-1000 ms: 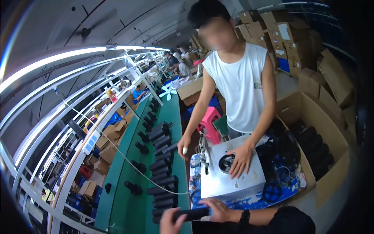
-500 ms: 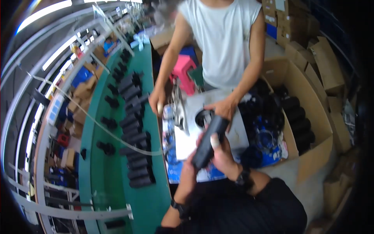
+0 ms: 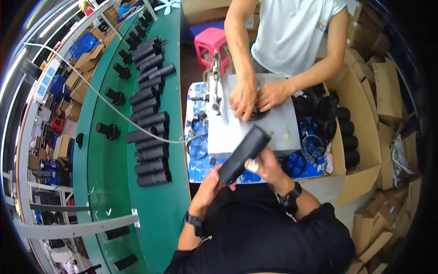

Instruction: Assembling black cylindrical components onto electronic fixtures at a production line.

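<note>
Head: black tube (image 3: 244, 156) held between left hand (image 3: 208, 187) and right hand (image 3: 268, 169)

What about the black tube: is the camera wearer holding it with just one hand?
No, the left hand holds the near end of the black tube while the right hand grips its side.

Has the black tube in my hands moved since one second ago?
Yes: the black cylindrical tube moved right, now clear of the green workbench.
</note>
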### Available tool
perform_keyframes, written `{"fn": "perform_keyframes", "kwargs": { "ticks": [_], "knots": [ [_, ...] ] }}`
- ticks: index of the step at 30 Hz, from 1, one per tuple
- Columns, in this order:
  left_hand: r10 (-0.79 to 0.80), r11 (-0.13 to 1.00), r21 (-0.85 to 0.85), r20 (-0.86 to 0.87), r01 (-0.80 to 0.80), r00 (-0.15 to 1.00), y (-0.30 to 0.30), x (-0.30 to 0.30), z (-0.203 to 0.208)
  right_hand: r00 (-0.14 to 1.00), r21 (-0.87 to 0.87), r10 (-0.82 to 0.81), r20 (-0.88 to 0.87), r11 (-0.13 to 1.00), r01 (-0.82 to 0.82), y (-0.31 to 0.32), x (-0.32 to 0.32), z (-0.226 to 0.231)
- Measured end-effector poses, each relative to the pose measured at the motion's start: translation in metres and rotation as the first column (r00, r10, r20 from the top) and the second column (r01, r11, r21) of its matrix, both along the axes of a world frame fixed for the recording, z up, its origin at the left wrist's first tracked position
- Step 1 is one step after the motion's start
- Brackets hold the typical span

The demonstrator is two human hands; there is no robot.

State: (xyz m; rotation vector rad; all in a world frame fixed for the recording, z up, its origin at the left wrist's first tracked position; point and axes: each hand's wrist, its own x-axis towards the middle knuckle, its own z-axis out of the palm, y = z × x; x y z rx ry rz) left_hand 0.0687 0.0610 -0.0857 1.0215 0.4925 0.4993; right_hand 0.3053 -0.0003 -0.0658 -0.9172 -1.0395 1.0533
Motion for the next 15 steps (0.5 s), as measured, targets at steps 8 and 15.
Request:
{"fn": "perform_keyframes", "kwargs": {
  "ticks": [8, 15],
  "knots": [
    [0.047, 0.995, -0.076, -0.149, -0.059, 0.988, -0.02, -0.028, -0.039, 0.973, -0.233, 0.225, -0.06, 0.944, -0.232, -0.021, -0.006, -0.034],
    [-0.024, 0.987, -0.161, -0.033, 0.019, 0.999, -0.01, -0.029, -0.044, 0.974, -0.186, 0.22, -0.057, 0.956, -0.227, -0.011, -0.009, -0.014]
  ]
}}
